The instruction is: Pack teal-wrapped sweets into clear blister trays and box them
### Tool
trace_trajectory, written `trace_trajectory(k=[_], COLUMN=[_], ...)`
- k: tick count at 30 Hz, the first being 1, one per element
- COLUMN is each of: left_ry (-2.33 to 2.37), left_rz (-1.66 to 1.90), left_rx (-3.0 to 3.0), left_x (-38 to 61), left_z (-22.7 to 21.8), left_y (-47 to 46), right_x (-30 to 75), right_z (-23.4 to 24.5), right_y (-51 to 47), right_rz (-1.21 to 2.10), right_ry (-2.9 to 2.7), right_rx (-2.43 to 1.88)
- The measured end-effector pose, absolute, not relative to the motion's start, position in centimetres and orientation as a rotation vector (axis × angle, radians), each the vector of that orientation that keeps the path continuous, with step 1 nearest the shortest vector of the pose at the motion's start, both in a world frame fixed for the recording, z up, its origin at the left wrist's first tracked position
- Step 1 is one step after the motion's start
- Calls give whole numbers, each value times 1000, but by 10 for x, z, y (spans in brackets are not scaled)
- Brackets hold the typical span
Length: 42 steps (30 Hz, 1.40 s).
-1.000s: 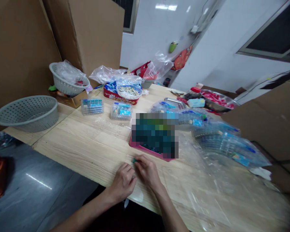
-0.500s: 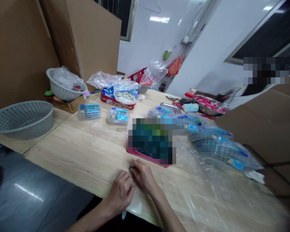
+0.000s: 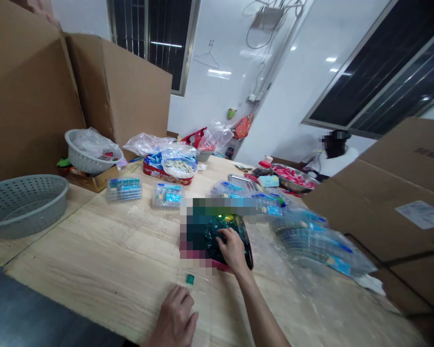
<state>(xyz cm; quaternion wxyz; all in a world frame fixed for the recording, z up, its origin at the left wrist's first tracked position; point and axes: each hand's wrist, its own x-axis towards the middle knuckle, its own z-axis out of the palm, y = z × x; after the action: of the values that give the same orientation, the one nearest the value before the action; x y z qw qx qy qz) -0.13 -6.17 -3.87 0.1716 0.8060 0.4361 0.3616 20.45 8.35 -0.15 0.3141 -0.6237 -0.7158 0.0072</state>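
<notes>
Works at a wide pale wooden table (image 3: 104,279), facing a tall cardboard sheet (image 3: 25,96) on the left and a cardboard box (image 3: 394,178) on the right. Has a grey perforated basket (image 3: 27,207) by the left edge, a fan of clear plastic packs (image 3: 321,241) to the right, and two small stacks of clear packs (image 3: 168,196) further back.

Stretches the right arm (image 3: 260,308) forward from the lower right, slanting inward, with the wrist over the near rim of a pink-edged tray (image 3: 224,266), partly blurred into blocks, full of dark glossy pieces (image 3: 210,236).

Holds the right hand (image 3: 233,248) back upward, knuckles raised, fingers bent down among the dark pieces, thumb and forefinger close together and pointing inward. Cannot tell from here whether anything is pinched between those fingertips.

Rests the left hand (image 3: 177,313) low at the near side of the table, apart from the right, back upward, fingers loosely curled forward and under, thumb set off on the inner side. Cannot tell whether anything is gripped beneath the curl.

Has a small green piece (image 3: 190,279) lying just beyond the left fingers, between that hand and the tray.
</notes>
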Motion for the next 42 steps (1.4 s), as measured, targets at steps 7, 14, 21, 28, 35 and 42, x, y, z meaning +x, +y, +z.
trace_trajectory(k=[7,14,21,28,35,42], left_ry=[1276,1139,914,1204,1486,1540], left_rz=[1105,1189,1090,957,649,473], left_rx=[2149,1623,1092,1308,1910,2192], left_x=[-5,-10,-13,-18,-9,-6], left_z=[-15,2,4,-8,-17,-19], left_y=[-55,-29,-25,-20,-23,-30], right_x=[207,174,139,140,136,131], right_z=[4,11,-6,-15,-38,-33], right_y=[72,14,-30,-25,-29,-33], right_rz=[86,1019,1478,1269,726,496], right_ry=[-1925,-1480,-1047,-1388,-1810,-1957], right_rx=[-1496,-1230,-1074,-1239,-1511,-1550])
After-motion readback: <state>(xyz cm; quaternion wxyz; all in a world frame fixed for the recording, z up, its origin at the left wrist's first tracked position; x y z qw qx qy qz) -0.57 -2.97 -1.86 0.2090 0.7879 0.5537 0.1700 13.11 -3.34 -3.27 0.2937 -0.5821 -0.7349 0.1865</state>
